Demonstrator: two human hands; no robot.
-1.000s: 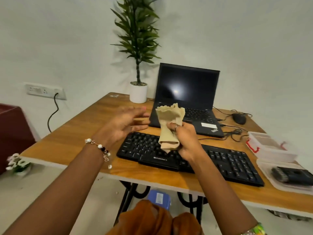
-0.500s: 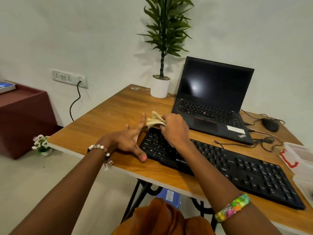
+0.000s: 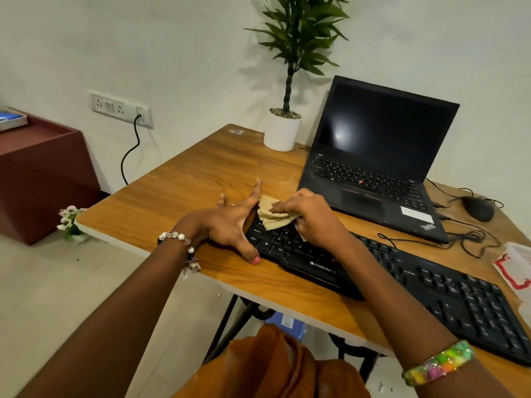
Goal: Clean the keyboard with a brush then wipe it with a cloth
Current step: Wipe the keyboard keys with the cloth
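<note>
Keyboard point(image 3: 402, 285): black, full-size, lies diagonally along the near edge of the wooden table point(image 3: 178, 193), its left end nearest the table's middle. Right hand point(image 3: 311, 218) sits over the left end of the keys, fingers curled down onto a beige cloth point(image 3: 271, 215); the cloth is bunched and pressed against the upper-left keys. Left hand point(image 3: 232, 222) braces the keyboard's left edge: fingers straight and spread, thumb down on the table at the front corner, index finger extended past the back corner. It holds nothing. The two hands are close together, with the cloth between them. A bead bracelet point(image 3: 184, 245) is on the left wrist, a multicoloured band point(image 3: 438, 363) on the right.

Behind the keyboard: an open black laptop point(image 3: 379, 156), screen dark, and a white-potted plant point(image 3: 283, 130) at the table's far edge. A black mouse point(image 3: 478, 208) lies right of the laptop with loose cable beside it. A clear container with red clips point(image 3: 514, 271) is cut off at the right edge. A wall socket point(image 3: 120, 109) has one plug in it.
</note>
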